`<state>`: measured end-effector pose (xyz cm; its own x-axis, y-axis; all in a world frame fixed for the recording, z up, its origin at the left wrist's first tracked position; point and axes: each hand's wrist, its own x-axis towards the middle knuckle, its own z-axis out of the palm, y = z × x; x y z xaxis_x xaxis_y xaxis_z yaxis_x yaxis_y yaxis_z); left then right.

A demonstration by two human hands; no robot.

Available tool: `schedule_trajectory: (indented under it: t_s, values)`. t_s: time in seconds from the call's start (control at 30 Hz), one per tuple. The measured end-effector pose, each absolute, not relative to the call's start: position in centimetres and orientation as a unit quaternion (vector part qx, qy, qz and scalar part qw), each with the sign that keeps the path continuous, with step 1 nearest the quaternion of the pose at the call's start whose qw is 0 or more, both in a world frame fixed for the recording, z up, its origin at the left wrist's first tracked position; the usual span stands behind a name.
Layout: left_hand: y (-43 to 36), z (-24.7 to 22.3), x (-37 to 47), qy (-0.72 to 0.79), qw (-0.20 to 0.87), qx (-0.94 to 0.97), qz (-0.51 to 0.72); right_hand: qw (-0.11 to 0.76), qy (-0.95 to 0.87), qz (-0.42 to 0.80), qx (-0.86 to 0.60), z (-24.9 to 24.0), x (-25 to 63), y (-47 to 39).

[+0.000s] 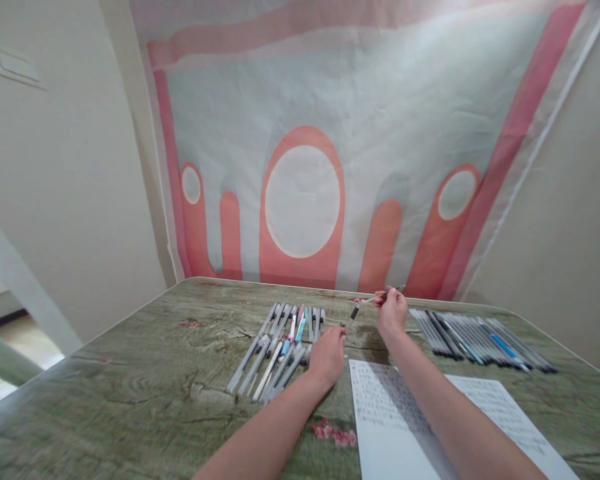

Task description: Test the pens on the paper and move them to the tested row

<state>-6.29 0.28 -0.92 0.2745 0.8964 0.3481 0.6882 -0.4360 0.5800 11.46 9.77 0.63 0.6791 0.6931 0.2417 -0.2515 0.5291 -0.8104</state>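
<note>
My left hand (329, 355) is closed near the middle of the table, its fingertips pinching the lower end of a pen barrel with a black grip (354, 313). Higher and to the right, my right hand (392, 309) is closed on a thin pen part (367, 301) that slants down toward the black grip. Whether the two parts touch is too small to tell. Left of my left hand lie two rows of pen caps and barrels (273, 357), mostly clear, some pink, teal or white. A row of slim pens or refills (480, 340) lies right of my right hand.
Sheets of paper with handwriting (390, 427) lie under my right forearm at the front. The wood-patterned table (145, 373) reaches back to a wall hanging (380, 133) with pink shapes. Walls stand at both sides.
</note>
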Motion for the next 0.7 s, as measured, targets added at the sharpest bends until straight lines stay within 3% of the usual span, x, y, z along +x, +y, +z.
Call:
schedule_trajectory:
  t_s: [0.7]
  values:
    - [0.5, -1.5, -6.3, 0.483, 0.154, 0.789, 0.349, 0.782, -0.404, 0.255, -0.401, 2.9, 9.9, 7.7]
